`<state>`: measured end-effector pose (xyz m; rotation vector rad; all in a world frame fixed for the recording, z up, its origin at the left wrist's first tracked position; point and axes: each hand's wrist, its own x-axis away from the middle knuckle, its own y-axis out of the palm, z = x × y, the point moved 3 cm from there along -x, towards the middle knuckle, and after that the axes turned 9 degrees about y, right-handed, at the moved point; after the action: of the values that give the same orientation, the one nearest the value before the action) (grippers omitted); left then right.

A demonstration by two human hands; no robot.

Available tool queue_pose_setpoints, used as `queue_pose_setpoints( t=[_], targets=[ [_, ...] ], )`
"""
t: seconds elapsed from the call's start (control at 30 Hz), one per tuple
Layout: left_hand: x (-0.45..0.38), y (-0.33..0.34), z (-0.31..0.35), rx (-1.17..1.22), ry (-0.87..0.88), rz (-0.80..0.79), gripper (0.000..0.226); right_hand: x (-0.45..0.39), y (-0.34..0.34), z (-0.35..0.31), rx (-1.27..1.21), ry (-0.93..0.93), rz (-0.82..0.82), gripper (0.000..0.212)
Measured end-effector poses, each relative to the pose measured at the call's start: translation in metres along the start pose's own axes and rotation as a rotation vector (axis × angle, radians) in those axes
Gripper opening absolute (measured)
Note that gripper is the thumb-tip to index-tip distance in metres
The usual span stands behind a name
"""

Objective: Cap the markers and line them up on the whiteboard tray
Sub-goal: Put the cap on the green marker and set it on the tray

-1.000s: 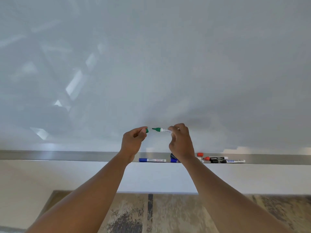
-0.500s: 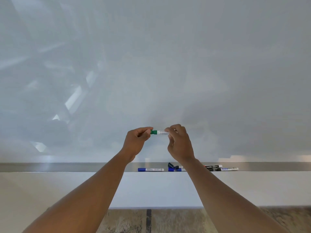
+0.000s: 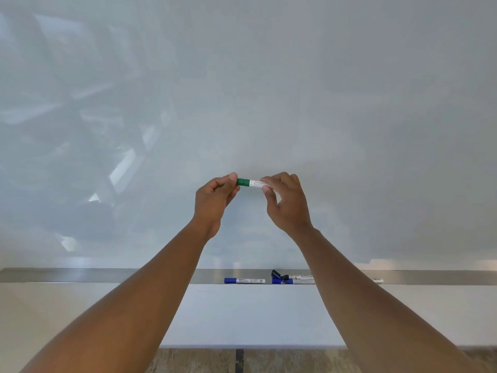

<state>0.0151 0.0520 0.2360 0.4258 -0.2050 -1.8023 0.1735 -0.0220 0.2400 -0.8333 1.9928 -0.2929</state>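
Note:
A green marker [image 3: 251, 183] with a white barrel is held level in front of the whiteboard, its green cap seated on the left end. My left hand [image 3: 215, 201] pinches the cap end; my right hand [image 3: 286, 203] pinches the barrel's right end. Below, on the metal whiteboard tray [image 3: 107, 275], a capped blue marker [image 3: 244, 280] lies flat. Right of it lie a second blue marker [image 3: 281, 281], a loose black cap [image 3: 276, 273] and a white-barrelled marker [image 3: 302, 278], partly hidden behind my right forearm.
The large whiteboard [image 3: 269, 90] fills the view above the tray. A white wall panel [image 3: 250, 316] runs below the tray, with patterned floor [image 3: 201, 362] at the bottom. The tip of another marker [image 3: 377, 280] shows right of my right forearm.
My hands came together and the green cap in my left hand went onto the marker's tip. The view tilted upward, so the tray sits lower in frame.

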Motion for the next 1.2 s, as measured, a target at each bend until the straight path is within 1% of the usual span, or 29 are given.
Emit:
queue_pose_setpoints(
  t=[0.17, 0.33, 0.47, 0.63, 0.77, 0.9, 1.1, 1.2],
  targets=[
    [-0.001, 0.002, 0.011, 0.043, -0.009, 0.015, 0.021, -0.009, -0.004, -0.006, -0.063, 0.01, 0.005, 0.02],
    [0.002, 0.006, 0.016, 0.059, -0.021, 0.018, 0.017, -0.013, -0.006, -0.007, -0.093, 0.034, -0.006, 0.02],
    [0.003, 0.01, 0.021, 0.046, 0.002, 0.015, 0.015, -0.014, -0.007, -0.009, -0.092, 0.055, -0.006, 0.019],
    [0.005, 0.011, 0.021, 0.037, -0.007, 0.001, 0.018, -0.013, -0.01, -0.007, -0.102, 0.063, -0.046, 0.019],
    [0.006, 0.008, 0.008, 0.043, -0.042, 0.049, 0.022, -0.008, -0.006, -0.001, -0.087, 0.082, -0.134, 0.019],
    [0.011, -0.002, -0.012, 0.024, -0.105, 0.107, 0.024, 0.009, 0.005, 0.014, -0.089, 0.117, -0.245, 0.026],
    [0.021, -0.028, -0.058, -0.046, -0.29, 0.225, 0.028, 0.045, 0.03, 0.044, -0.044, 0.246, -0.436, 0.034],
    [0.026, -0.039, -0.079, -0.072, -0.344, 0.251, 0.026, 0.061, 0.041, 0.058, -0.046, 0.318, -0.504, 0.035]
  ],
)
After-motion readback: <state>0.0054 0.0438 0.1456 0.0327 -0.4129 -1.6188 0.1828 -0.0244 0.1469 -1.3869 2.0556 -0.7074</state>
